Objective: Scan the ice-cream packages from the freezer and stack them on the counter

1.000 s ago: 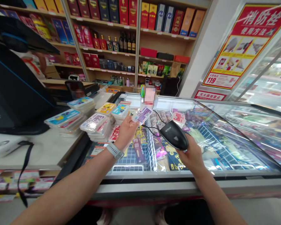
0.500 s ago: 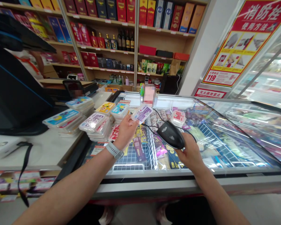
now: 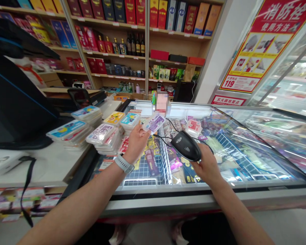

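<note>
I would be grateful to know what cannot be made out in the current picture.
All in the head view:
Fine print on the purple-labelled pack: too small to read; part is covered by the left hand.
Grip of the black scanner: covered by the right hand.
Top of the red poster: cut off by the upper edge.

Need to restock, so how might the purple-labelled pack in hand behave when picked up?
The purple-labelled pack looks fairly stiff, extending flat beyond the left hand. It's probably light, pinched near one end. Its shiny plastic may be slippery.
</note>
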{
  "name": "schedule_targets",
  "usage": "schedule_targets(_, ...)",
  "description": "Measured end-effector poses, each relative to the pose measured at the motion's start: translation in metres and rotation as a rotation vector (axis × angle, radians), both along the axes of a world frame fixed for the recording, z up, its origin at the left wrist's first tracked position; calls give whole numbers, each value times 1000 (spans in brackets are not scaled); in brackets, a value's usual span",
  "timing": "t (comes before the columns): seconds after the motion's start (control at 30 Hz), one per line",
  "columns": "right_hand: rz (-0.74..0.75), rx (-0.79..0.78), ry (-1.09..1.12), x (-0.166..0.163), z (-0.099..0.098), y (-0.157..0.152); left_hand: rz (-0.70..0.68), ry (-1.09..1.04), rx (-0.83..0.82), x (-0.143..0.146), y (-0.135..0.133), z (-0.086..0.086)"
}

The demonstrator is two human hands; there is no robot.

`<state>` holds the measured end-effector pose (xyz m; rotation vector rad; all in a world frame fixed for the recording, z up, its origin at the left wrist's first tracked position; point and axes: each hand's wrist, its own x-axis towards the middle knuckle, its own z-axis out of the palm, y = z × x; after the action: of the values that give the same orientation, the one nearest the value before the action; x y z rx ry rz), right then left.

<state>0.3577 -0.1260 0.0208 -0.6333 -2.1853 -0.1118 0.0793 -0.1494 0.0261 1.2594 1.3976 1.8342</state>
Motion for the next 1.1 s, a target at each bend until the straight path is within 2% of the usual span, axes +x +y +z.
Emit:
schedule_targets(0.07,-16,3,17,0,0,0,44,69,10,-3,-4,9)
schedule_targets(0.13,-22,4,20,1,0,0,146,217,28,-7,-9,22)
schedule_targets(0.3,-28,11,34,2,0,1,435,712,67,-23,-30,59)
schedule_targets(0.4,-19,19,47,2,0,1,517,1045,40,-31,-49,70)
schedule_targets(0.5,-8,24,54,2,0,1,496,1299,-33,-34,-73,68)
schedule_targets(0.6,-4,16,51,2,0,2,413,1472,-106,-34,-95,57)
schedule_targets(0.77,-8,16,31,3,-1,3,370,1702,-206,-34,-109,36)
schedule_targets(0.9,-9,10,30,3,-2,3,379,1762,-266,-38,-106,27)
schedule_targets(1.1,-5,10,51,1,2,0,264,1687,-283,-35,-98,28)
